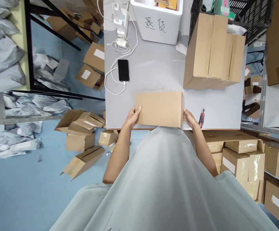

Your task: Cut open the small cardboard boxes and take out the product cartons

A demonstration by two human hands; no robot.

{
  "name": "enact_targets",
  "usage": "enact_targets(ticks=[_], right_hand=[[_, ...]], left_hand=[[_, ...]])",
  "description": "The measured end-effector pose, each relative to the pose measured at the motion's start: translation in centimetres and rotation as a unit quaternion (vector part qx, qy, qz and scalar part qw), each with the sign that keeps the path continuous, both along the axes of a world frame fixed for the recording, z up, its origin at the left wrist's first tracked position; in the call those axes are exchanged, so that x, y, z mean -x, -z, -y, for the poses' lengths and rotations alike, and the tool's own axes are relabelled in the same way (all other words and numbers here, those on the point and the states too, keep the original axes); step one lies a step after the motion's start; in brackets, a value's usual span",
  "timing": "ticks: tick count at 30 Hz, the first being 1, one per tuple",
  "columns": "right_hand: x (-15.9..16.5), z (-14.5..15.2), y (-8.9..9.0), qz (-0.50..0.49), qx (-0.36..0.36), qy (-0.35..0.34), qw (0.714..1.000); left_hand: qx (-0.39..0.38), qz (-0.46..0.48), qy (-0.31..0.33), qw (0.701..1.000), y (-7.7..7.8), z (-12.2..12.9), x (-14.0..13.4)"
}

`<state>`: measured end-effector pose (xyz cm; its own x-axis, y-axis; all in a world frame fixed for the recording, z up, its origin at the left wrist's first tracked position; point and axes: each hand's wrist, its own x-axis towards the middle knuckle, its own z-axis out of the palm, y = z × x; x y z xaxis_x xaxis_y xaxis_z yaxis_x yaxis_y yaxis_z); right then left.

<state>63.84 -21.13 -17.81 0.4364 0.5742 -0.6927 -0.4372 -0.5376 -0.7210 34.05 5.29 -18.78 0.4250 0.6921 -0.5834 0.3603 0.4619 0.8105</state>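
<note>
Both ends of the brown box (pixel 159 109), at the near edge of the table (pixel 153 69), are held by the left hand (pixel 132 117) and right hand (pixel 190 118), best kept level without squeezing.

**One head-worn view, angled down**

From the wearer's head, the camera faces forward and steeply down: the loose, pale grey-green cloth garment (pixel 163 179) close at six o'clock, the flat, light-grey worktop (pixel 153 70) beyond, toward twelve.

Noted beyond the fingers (pixel 139 109): grey tabletop (pixel 153 73). To their left: blue floor (pixel 14 192), black frame (pixel 28 48). Right: grey rack (pixel 263 106).
</note>
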Motion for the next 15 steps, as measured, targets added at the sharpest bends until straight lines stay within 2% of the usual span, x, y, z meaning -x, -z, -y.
enact_targets(ticks=[2,4,6,8,12,15], right_hand=[[0.7,-0.4,-1.0,-0.025,-0.024,0.011,0.999],[1.5,-0.7,-2.1,-0.038,-0.039,0.013,0.998],[2.3,-1.2,-2.9,-0.049,-0.047,0.011,0.998],[3.1,-1.7,-3.5,-0.062,-0.053,0.011,0.997],[4.6,-2.8,-4.0,-0.053,-0.048,0.013,0.997],[5.4,-3.1,-5.2,-0.010,-0.054,0.029,0.998]], left_hand=[[-0.047,-0.029,-0.023,0.998,-0.4,-1.0,0.8],[-0.128,-0.078,-0.042,0.988,-1.4,-1.4,1.2],[-0.214,-0.109,-0.027,0.970,-3.1,-0.6,1.0],[-0.266,-0.096,0.012,0.959,-5.4,1.2,0.2],[-0.241,-0.045,0.077,0.967,-9.7,6.0,-2.4],[-0.239,-0.046,0.106,0.964,-11.6,7.6,-3.9]])
